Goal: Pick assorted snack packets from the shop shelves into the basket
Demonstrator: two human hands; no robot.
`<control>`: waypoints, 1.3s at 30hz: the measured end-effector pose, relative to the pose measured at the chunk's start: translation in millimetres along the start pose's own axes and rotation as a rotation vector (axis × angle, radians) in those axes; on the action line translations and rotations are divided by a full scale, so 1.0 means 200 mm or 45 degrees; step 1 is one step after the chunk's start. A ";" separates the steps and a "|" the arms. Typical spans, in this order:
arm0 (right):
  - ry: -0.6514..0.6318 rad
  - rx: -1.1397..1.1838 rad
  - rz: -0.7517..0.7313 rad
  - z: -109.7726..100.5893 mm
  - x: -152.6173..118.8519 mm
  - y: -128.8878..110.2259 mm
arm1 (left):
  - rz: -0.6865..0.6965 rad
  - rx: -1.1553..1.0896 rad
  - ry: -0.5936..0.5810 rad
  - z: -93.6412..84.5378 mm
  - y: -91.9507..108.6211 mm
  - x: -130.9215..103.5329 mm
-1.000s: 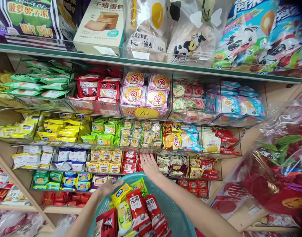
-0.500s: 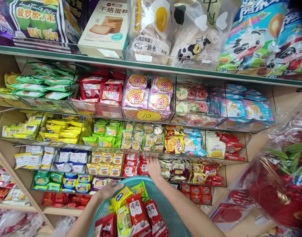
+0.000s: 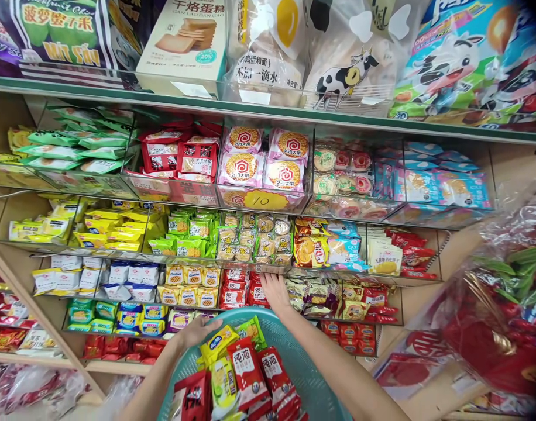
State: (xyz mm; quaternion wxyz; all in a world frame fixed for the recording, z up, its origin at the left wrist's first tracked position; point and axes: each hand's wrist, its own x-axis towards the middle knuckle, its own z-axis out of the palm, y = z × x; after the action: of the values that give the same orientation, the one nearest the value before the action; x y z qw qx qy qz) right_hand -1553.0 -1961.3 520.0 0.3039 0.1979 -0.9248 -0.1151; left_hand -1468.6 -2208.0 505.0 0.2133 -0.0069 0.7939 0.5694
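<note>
Far left on the shelves there's a bunch of white packets (image 3: pixel 57 280), with yellow packets (image 3: pixel 105 228) piled a row above and teal-green ones (image 3: pixel 81 316) a row below. Then you hit the left hand (image 3: pixel 200 330), which has the far rim of a big teal mesh basket (image 3: pixel 314 383) gripped near its left side, fingertips mostly out of sight. Basket's at the bottom of the view, in front of the shelves, and it's got snacks in it. Going across: a dark red pack (image 3: pixel 191 394), a yellow-green pack (image 3: pixel 224 383) next to it, a yellow pack (image 3: pixel 219 345) just behind that, then a red-and-white pack (image 3: pixel 248 371) lying at a tilt, a green pack (image 3: pixel 254 332) behind it, and another red-and-white one on the right.

Past the basket's far edge are the cookie packs (image 3: pixel 189 295), then a bin of small red packets (image 3: pixel 233 289). The right hand (image 3: pixel 274 292) is over the right side of that bin, well clear of the other hand, fingers stretched out under the ledge. Can't tell if it's pinching anything, tbh. Right beside it are beige-and-purple packs (image 3: pixel 318 295), and far right there's a plastic-wrapped red bundle (image 3: pixel 491 316) with green leaves, kinda blurry.
</note>
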 end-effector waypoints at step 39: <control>-0.774 2.008 0.795 -0.41 -0.76 -0.06 | -0.059 0.064 -0.067 0.01 0.04 0.00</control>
State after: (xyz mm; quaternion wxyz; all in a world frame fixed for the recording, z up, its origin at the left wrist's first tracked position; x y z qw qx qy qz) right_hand -1387.7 -1912.8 503.0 -0.1605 0.0499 -0.7874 0.5931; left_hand -1469.4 -2204.0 511.6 0.2472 -0.0050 0.8017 0.5442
